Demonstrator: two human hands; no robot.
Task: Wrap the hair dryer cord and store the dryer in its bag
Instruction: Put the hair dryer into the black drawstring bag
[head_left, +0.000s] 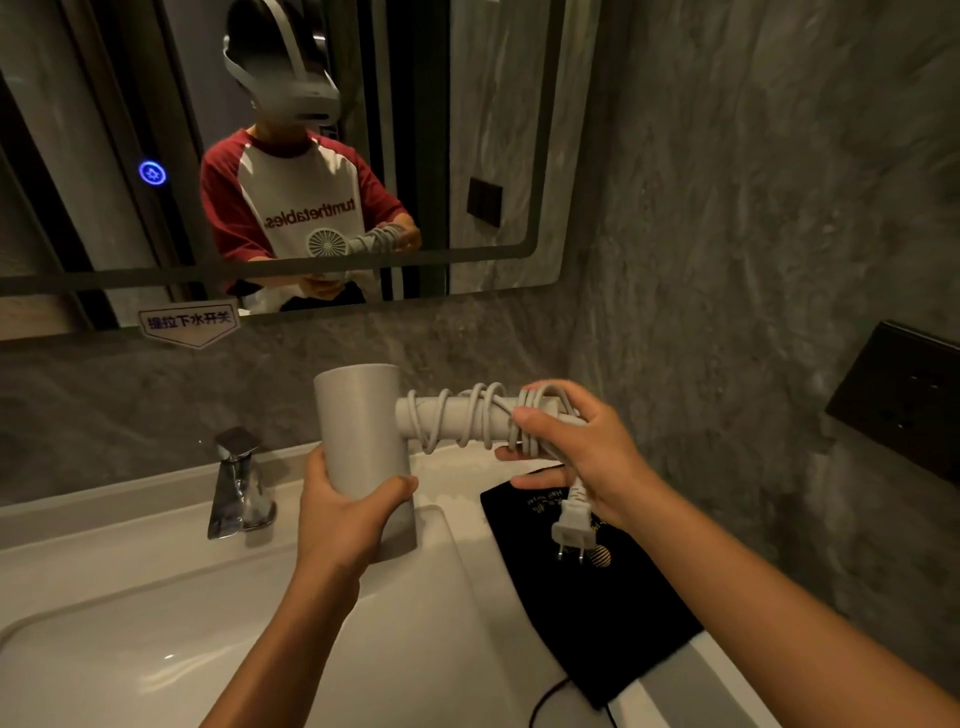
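Note:
A grey hair dryer (361, 426) is held above the white sink counter, barrel upright and handle pointing right. My left hand (345, 512) grips the lower part of the barrel. The white cord (467, 415) is wound in several loops around the handle. My right hand (576, 447) is closed around the end of the handle and the last loops. The plug (571, 532) dangles below my right hand on a short length of cord. A flat black bag (597, 597) with gold print lies on the counter under the plug.
A chrome faucet (239, 486) stands left of the dryer, behind the white basin (156, 623). A wall mirror (291, 156) reflects a person with the dryer. A dark socket plate (904, 400) sits on the grey wall at right. The bag's drawstring (545, 699) trails toward the counter's front edge.

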